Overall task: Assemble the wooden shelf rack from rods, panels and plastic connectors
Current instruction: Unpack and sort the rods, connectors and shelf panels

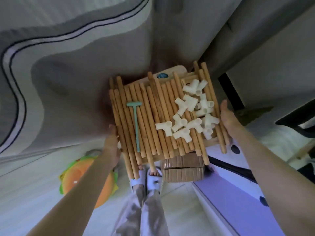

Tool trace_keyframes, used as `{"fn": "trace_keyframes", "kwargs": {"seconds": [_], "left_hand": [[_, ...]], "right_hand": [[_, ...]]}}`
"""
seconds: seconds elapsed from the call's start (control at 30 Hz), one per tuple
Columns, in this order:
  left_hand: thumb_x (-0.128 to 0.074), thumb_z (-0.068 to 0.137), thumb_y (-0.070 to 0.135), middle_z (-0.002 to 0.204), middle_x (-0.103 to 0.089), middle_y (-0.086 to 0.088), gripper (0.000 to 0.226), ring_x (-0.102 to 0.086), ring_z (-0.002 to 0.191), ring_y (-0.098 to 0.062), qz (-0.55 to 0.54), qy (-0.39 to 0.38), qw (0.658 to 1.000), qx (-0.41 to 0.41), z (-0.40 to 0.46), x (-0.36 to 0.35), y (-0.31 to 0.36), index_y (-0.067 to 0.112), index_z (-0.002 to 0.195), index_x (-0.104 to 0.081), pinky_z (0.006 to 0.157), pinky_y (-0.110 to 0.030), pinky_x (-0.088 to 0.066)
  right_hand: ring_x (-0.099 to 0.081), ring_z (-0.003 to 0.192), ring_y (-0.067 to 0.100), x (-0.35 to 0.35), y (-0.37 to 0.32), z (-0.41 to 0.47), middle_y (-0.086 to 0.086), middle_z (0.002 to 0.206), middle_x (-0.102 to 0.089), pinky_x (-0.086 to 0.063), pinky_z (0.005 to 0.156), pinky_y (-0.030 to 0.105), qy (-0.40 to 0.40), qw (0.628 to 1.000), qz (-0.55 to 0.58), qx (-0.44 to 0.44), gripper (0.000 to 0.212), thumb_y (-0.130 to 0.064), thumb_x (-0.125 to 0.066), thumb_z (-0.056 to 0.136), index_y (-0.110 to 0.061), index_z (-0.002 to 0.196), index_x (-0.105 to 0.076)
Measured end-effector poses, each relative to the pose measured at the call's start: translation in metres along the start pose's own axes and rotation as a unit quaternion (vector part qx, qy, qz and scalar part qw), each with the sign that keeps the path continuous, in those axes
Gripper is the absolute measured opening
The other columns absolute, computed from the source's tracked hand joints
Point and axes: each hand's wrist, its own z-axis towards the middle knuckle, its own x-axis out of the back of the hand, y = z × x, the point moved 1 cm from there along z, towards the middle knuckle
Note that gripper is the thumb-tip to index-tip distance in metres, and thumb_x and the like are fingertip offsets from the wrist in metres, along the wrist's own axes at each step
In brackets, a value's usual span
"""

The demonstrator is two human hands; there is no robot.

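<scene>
**Both hands carry the stacked rack parts**

Your left hand [112, 143] holds the left edge of the wooden panel stack [172, 72], its fingers out of sight under the load, so you cannot tell how far they curl. Your right hand [227, 114] lies flat against the right edge, fingers straight and together, pointing away from you. Both forearms reach forward from the near corners of the view, and the load hangs between them above your slippered feet [146, 178].

The rods [153, 114] lie side by side across the top panel, running near to far, some sticking out past the near edge. The white plastic connectors [192, 113] sit in a loose heap on the rods toward the right, close to your right hand. A green mallet [136, 123] rests on the rods at the left, its head at the far end.

A cardboard box [183, 171] sits on the floor under the near right of the load, and an orange cushion [80, 178] lies below your left forearm.
</scene>
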Motion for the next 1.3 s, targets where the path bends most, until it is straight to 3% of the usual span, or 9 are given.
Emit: {"fn": "trace_keyframes", "kwargs": {"seconds": [0.17, 0.3, 0.4, 0.63, 0.77, 0.93, 1.07, 1.2, 1.3], "left_hand": [[-0.022, 0.097, 0.056, 0.096, -0.054, 0.005, 0.046, -0.047, 0.083, -0.015, -0.04, -0.029, 0.998, 0.027, 0.006, 0.005, 0.005, 0.024, 0.101, -0.056, 0.069, -0.031, -0.036], [-0.023, 0.098, 0.053, 0.126, -0.052, 0.001, 0.048, -0.047, 0.107, -0.021, -0.053, -0.052, 0.997, 0.036, -0.001, 0.007, 0.005, 0.028, 0.124, -0.054, 0.093, -0.04, -0.038], [-0.024, 0.098, 0.047, 0.144, -0.043, 0.0, 0.048, -0.045, 0.117, -0.022, -0.063, -0.042, 0.996, 0.044, -0.006, 0.009, 0.008, 0.027, 0.133, -0.051, 0.094, -0.037, -0.035], [-0.016, 0.101, 0.043, 0.143, -0.044, 0.007, 0.049, -0.044, 0.119, -0.018, -0.089, -0.032, 0.994, 0.046, -0.02, 0.035, 0.0, 0.03, 0.136, -0.046, 0.104, -0.04, -0.03], [-0.014, 0.102, 0.043, 0.144, -0.043, 0.009, 0.05, -0.032, 0.137, -0.02, -0.087, -0.026, 0.995, 0.052, -0.03, 0.051, 0.0, 0.028, 0.138, -0.045, 0.104, -0.039, -0.027], [-0.016, 0.101, 0.043, 0.147, -0.039, 0.009, 0.049, -0.049, 0.101, -0.011, -0.042, -0.024, 0.998, 0.036, -0.041, 0.07, 0.008, 0.029, 0.139, -0.043, 0.085, -0.03, -0.033], [-0.019, 0.1, 0.045, 0.143, -0.044, 0.01, 0.048, -0.046, 0.122, -0.019, 0.0, -0.047, 0.998, 0.036, -0.055, 0.09, 0.013, 0.03, 0.139, -0.044, 0.087, -0.032, -0.032], [-0.025, 0.099, 0.041, 0.114, -0.052, 0.008, 0.041, -0.048, 0.078, -0.011, 0.071, -0.084, 0.994, 0.022, -0.073, 0.112, 0.019, 0.027, 0.128, -0.052, 0.066, -0.026, -0.033], [-0.026, 0.1, 0.037, 0.12, -0.053, -0.002, 0.042, -0.049, 0.079, -0.011, 0.126, -0.109, 0.986, 0.015, -0.083, 0.127, 0.02, 0.023, 0.129, -0.052, 0.072, -0.028, -0.039]], "right_hand": [[-0.063, 0.099, 0.024, 0.006, -0.004, 0.018, 0.011, 0.107, -0.067, -0.044, 0.1, 0.041, -0.05, 0.995, 0.078, -0.033, 0.071, -0.069, -0.015, 0.089, -0.019, 0.099, -0.064], [-0.065, 0.097, 0.023, 0.005, -0.003, 0.015, 0.008, 0.101, -0.07, -0.046, 0.097, 0.041, -0.068, 0.991, 0.107, -0.041, 0.069, -0.072, -0.018, 0.087, -0.022, 0.098, -0.065], [-0.066, 0.098, 0.025, 0.003, 0.002, 0.011, 0.009, 0.103, -0.071, -0.048, 0.093, 0.042, -0.086, 0.986, 0.127, -0.062, 0.075, -0.075, -0.019, 0.085, -0.02, 0.108, -0.065], [-0.064, 0.102, 0.027, -0.009, 0.016, -0.009, 0.011, 0.11, -0.068, -0.045, 0.098, 0.047, -0.109, 0.976, 0.172, -0.078, 0.081, -0.075, -0.017, 0.085, -0.016, 0.121, -0.06], [-0.066, 0.096, 0.025, -0.014, 0.031, -0.03, 0.01, 0.103, -0.07, -0.052, 0.084, 0.042, -0.09, 0.971, 0.203, -0.086, 0.079, -0.073, -0.018, 0.086, -0.015, 0.116, -0.062], [-0.064, 0.099, 0.024, -0.021, 0.054, -0.067, 0.009, 0.107, -0.067, -0.052, 0.079, 0.04, -0.065, 0.96, 0.255, -0.095, 0.078, -0.074, -0.019, 0.086, -0.018, 0.121, -0.06], [-0.064, 0.097, 0.023, -0.027, 0.081, -0.11, 0.011, 0.107, -0.067, -0.05, 0.071, 0.036, -0.039, 0.948, 0.302, -0.092, 0.076, -0.07, -0.016, 0.089, -0.016, 0.113, -0.064], [-0.065, 0.097, 0.023, -0.04, 0.124, -0.169, 0.008, 0.105, -0.069, -0.051, 0.068, 0.036, -0.023, 0.919, 0.381, -0.102, 0.071, -0.068, -0.018, 0.091, -0.019, 0.12, -0.061], [-0.06, 0.102, 0.024, -0.058, 0.159, -0.214, 0.009, 0.112, -0.064, -0.05, 0.078, 0.039, 0.016, 0.891, 0.436, -0.124, 0.071, -0.068, -0.017, 0.091, -0.02, 0.115, -0.063]]}}
